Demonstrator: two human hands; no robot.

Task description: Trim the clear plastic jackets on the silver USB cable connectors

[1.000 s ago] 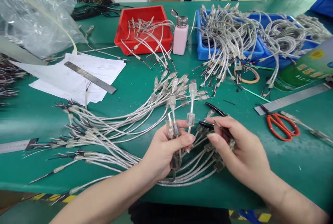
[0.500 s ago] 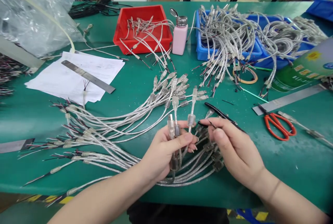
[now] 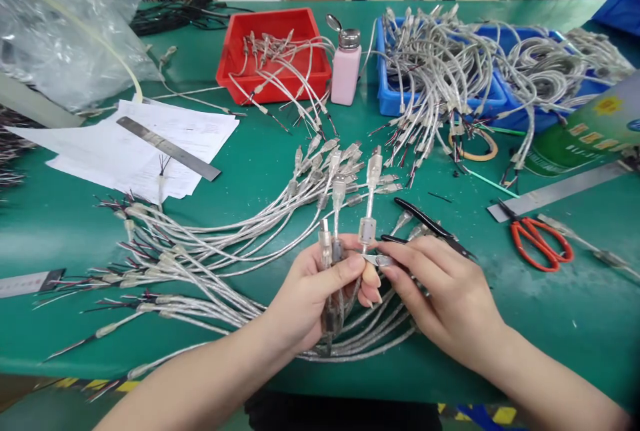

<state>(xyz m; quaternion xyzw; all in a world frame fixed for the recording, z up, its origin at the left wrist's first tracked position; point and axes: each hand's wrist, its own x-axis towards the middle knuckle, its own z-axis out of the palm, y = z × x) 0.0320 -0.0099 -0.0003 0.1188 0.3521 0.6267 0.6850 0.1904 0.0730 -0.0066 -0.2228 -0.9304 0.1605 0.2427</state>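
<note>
My left hand (image 3: 320, 284) is closed around several clear-sheathed USB cables (image 3: 367, 227), their plugs pointing up and their ferrite lumps near the fingers. My right hand (image 3: 445, 284) pinches a small shiny metal tool (image 3: 379, 259), like a thin blade; its exact kind is unclear. The tool's tip is at the rightmost held cable, just below its lump and by my left thumb. Black-handled pliers (image 3: 425, 217) lie behind my right hand, which partly hides them. More USB cables (image 3: 240, 224) fan out leftward with bare wire ends.
A red bin (image 3: 273, 54) and blue bins (image 3: 390, 94) of cables stand at the back, a pink pump bottle (image 3: 346, 67) between. Orange-handled scissors (image 3: 543, 244) and a steel ruler (image 3: 560, 191) lie right. Another ruler (image 3: 167, 149) rests on papers (image 3: 100, 144) at left.
My right hand has moved left and turned, bringing the metal tool against the held cable. The left hand's cables have shifted slightly.
</note>
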